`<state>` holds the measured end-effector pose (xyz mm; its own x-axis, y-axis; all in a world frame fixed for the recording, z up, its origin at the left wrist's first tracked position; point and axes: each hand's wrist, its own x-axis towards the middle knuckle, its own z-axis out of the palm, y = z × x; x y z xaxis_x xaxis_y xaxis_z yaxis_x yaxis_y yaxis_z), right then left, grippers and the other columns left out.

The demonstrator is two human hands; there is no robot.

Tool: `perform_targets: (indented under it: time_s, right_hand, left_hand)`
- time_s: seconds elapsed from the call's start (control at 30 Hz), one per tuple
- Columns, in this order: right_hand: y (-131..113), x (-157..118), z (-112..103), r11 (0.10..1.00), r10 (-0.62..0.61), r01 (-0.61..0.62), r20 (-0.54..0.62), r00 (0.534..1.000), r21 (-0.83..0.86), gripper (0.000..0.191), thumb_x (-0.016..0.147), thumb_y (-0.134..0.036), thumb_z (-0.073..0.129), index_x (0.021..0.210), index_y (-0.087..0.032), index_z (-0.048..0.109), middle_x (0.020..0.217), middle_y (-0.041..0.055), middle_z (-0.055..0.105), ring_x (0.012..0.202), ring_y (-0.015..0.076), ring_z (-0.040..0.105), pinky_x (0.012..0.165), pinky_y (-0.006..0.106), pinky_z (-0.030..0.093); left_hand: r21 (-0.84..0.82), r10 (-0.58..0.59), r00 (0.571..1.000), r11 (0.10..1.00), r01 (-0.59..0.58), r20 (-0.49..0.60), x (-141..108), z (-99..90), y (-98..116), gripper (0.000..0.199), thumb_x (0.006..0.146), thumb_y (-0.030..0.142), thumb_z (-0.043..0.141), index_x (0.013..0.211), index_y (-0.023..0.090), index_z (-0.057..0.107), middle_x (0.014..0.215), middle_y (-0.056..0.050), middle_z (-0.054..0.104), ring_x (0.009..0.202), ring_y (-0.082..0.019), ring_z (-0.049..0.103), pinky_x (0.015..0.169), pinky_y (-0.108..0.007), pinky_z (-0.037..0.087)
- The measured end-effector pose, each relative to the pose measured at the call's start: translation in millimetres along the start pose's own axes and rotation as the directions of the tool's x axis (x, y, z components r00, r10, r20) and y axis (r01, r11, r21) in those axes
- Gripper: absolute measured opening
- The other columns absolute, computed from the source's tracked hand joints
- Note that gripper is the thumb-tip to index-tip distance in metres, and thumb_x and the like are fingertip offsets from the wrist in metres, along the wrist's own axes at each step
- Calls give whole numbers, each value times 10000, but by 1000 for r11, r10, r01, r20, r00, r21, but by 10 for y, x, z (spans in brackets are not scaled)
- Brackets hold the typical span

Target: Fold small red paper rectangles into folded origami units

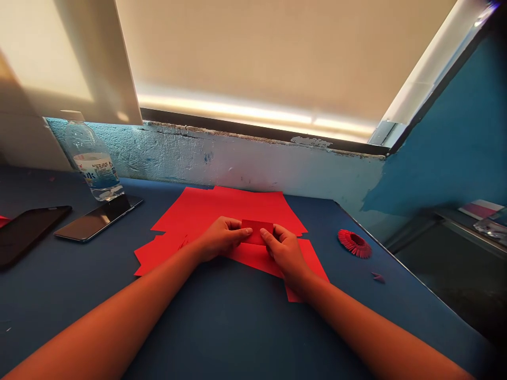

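Between my two hands is a small dark red rectangle of paper, held up a little toward me. My left hand pinches its left end, thumb on the near face. At the other end, my right hand grips it the same way, thumb in front and fingers behind. Beneath them, larger bright red paper sheets lie overlapping on the blue tabletop. Whether the held piece is folded cannot be made out.
A pleated red paper ring and a small folded paper piece lie near the table's right edge. To the left are a clear plastic bottle, a phone and another dark phone-like device. A wall rises behind.
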<state>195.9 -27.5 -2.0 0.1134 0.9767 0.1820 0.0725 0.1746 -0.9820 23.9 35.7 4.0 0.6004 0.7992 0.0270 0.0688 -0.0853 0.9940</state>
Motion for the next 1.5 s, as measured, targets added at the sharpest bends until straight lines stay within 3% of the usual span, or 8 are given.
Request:
perform_targets:
  time_s: [0.27, 0.5, 0.73, 0.9, 1.07, 1.27, 1.4, 1.5]
  right_hand:
    - [31, 27, -1, 999, 23, -23, -4, 1000, 41, 276, 784, -472, 565, 811, -199, 598, 602, -31, 472, 503, 102, 373, 454, 232, 284]
    - [39, 28, -12, 999, 39, -39, -5, 999, -9, 288, 791, -471, 552, 834, -193, 611, 568, -37, 455, 477, 95, 351, 439, 230, 280]
    - [-62, -4, 9, 997, -8, 16, 103, 995, -77, 222, 779, -373, 565, 868, -183, 640, 669, 3, 554, 510, 101, 419, 460, 234, 317]
    - [-85, -9, 15, 998, -1, 7, 98, 995, -62, 252, 762, -373, 590, 933, -189, 615, 655, 1, 582, 508, 115, 466, 468, 247, 355]
    - [-44, -9, 3, 998, -5, 12, 120, 993, -58, 291, 743, -375, 631, 969, -196, 595, 639, -9, 589, 502, 116, 486, 470, 249, 371]
    - [-16, -3, -5, 998, -4, 11, 114, 993, -65, 294, 727, -351, 653, 977, -206, 599, 725, 8, 634, 610, 153, 575, 522, 264, 426]
    - [-5, 3, 11, 1000, -24, 26, 106, 994, -13, 308, 716, -305, 671, 995, -209, 583, 913, 57, 675, 801, 209, 642, 654, 318, 500]
    - [-11, -3, 19, 1000, -8, 5, 120, 993, 21, 330, 721, -288, 672, 1023, -217, 560, 946, 68, 683, 831, 225, 660, 690, 345, 522]
  left_hand:
    - [-86, -51, 998, 995, 48, -31, 7, 8, 7, 385, 735, 514, 601, 671, 153, 486, 536, 42, 397, 409, -49, 297, 379, -191, 192]
    - [6, -28, 1000, 1000, 28, 10, -3, 1, 9, 355, 684, 455, 671, 778, 122, 591, 597, 20, 451, 461, -63, 363, 417, -198, 244]
    - [4, -12, 1000, 1000, 12, 6, -6, 29, 35, 332, 649, 409, 696, 798, 120, 629, 639, -7, 520, 488, -78, 399, 442, -209, 261]
    - [-5, 3, 1000, 1000, -3, -6, 2, 29, 23, 346, 649, 406, 696, 824, 115, 631, 658, -22, 545, 496, -83, 421, 441, -204, 289]
    - [-38, 12, 998, 999, -10, 57, 11, 7, -23, 338, 689, 390, 676, 882, 119, 615, 645, 2, 520, 460, -60, 378, 413, -190, 282]
    - [-44, -7, 999, 999, 9, 50, 6, -5, -19, 327, 677, 402, 684, 829, 127, 596, 582, 21, 496, 447, -67, 396, 385, -183, 284]
    - [-41, -27, 998, 999, 30, 63, -10, 14, 32, 382, 642, 399, 711, 881, 120, 609, 628, 2, 539, 463, -70, 420, 402, -191, 291]
    - [-37, -40, 998, 998, 42, 51, -23, 35, 72, 422, 614, 386, 731, 913, 111, 614, 660, -22, 575, 515, -100, 484, 435, -201, 318]
